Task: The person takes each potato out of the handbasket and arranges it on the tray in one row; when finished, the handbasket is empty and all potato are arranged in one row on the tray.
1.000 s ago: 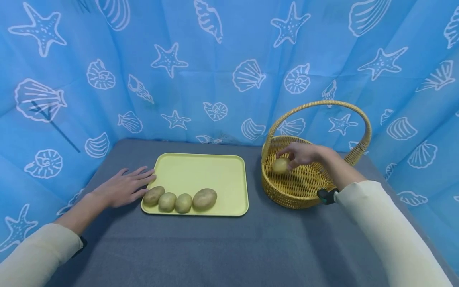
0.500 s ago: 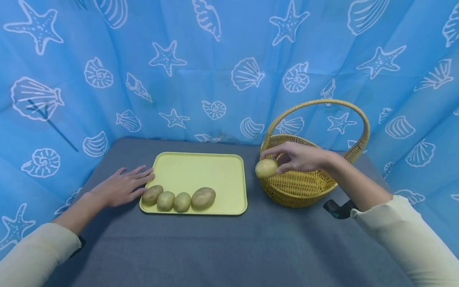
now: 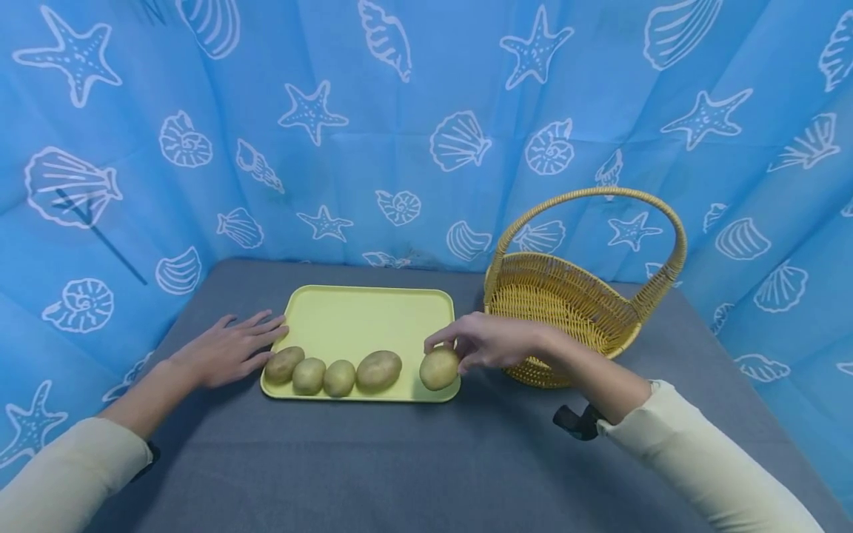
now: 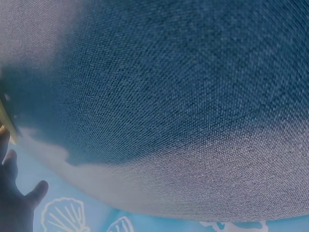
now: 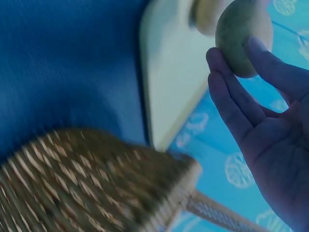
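Note:
My right hand [image 3: 489, 342] pinches a potato [image 3: 439, 369] over the right front corner of the yellow tray [image 3: 373, 311]. In the right wrist view the same potato [image 5: 244, 38] sits between thumb and fingertips. Along the tray's front edge several potatoes lie in a row, from a brownish one [image 3: 284, 364] at the left to a larger one [image 3: 379, 370]. At the tray's left side rests my left hand [image 3: 223, 349], palm down with fingers spread, its fingertips at the rim. Only part of that left hand [image 4: 17, 193] shows in the left wrist view.
To the right of the tray stands a yellow wicker basket [image 3: 553, 296] with a tall arched handle [image 3: 593, 194]; my right forearm crosses its front. A grey cloth [image 3: 333, 474] covers the table. A blue curtain [image 3: 400, 170] with shell prints hangs behind.
My right hand has carried the potato out of the basket, leftward, to the tray's right front corner. The left hand and the row of potatoes stay where they were.

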`<state>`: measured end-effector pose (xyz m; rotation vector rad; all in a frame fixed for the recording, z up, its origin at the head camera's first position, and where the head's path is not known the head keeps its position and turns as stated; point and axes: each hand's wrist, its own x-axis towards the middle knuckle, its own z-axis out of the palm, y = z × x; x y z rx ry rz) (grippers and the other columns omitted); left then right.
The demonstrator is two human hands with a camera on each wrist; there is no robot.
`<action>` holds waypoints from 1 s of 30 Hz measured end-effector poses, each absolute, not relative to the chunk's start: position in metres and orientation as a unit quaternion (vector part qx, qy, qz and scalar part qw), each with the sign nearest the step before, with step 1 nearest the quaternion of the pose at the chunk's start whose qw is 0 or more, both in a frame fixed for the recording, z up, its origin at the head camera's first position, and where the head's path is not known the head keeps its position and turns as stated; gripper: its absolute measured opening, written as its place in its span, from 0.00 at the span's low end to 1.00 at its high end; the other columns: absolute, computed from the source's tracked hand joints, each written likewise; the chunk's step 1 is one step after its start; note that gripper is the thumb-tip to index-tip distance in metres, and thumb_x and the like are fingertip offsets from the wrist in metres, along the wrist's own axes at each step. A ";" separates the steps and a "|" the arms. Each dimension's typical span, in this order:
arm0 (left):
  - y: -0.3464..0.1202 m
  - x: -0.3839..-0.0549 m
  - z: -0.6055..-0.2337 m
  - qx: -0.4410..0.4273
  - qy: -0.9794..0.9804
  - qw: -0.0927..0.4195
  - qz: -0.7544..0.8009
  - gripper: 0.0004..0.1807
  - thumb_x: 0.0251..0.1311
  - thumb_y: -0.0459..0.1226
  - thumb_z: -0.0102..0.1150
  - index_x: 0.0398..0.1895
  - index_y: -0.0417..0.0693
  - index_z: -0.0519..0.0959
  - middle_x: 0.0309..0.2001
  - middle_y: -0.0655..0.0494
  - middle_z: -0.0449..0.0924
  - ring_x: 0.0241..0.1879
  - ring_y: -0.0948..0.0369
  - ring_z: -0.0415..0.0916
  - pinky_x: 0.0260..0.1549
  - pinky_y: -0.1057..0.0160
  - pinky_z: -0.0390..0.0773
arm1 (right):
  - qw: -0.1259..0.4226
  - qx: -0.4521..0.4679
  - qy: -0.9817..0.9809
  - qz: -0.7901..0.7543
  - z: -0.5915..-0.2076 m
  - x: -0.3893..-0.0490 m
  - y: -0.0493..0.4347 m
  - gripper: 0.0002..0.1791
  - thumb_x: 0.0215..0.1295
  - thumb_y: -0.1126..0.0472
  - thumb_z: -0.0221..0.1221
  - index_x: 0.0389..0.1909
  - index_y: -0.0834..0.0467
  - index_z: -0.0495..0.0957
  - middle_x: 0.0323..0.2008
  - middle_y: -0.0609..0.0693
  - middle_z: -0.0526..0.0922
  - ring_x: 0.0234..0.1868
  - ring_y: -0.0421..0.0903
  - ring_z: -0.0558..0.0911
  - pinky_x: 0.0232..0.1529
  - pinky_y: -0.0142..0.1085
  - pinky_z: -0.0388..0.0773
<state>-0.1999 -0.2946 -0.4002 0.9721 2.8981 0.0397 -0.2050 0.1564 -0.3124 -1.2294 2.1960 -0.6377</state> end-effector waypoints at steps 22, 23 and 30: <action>-0.294 -0.200 -0.398 0.314 0.948 0.044 0.015 0.30 0.76 0.50 0.45 0.75 0.48 0.64 0.75 0.46 0.59 0.73 0.41 0.54 0.62 0.27 0.56 | 0.178 -0.477 0.838 -0.198 -0.363 -0.199 0.129 0.31 0.58 0.74 0.65 0.65 0.61 0.75 0.58 0.54 0.81 0.54 0.46 0.82 0.58 0.39 0.76; -0.294 -0.200 -0.398 0.313 0.948 0.045 0.016 0.30 0.76 0.50 0.45 0.75 0.48 0.64 0.75 0.46 0.59 0.73 0.41 0.54 0.62 0.27 0.55 | 0.176 -0.480 0.837 -0.194 -0.361 -0.198 0.130 0.30 0.59 0.73 0.65 0.65 0.62 0.75 0.58 0.55 0.81 0.53 0.47 0.83 0.57 0.40 0.77; -0.294 -0.201 -0.399 0.317 0.947 0.037 0.015 0.29 0.76 0.51 0.46 0.74 0.48 0.66 0.74 0.46 0.61 0.73 0.41 0.56 0.61 0.27 0.57 | 0.116 -0.468 0.854 -0.196 -0.319 -0.190 0.152 0.29 0.64 0.64 0.66 0.66 0.61 0.73 0.60 0.57 0.78 0.55 0.52 0.81 0.55 0.47 0.78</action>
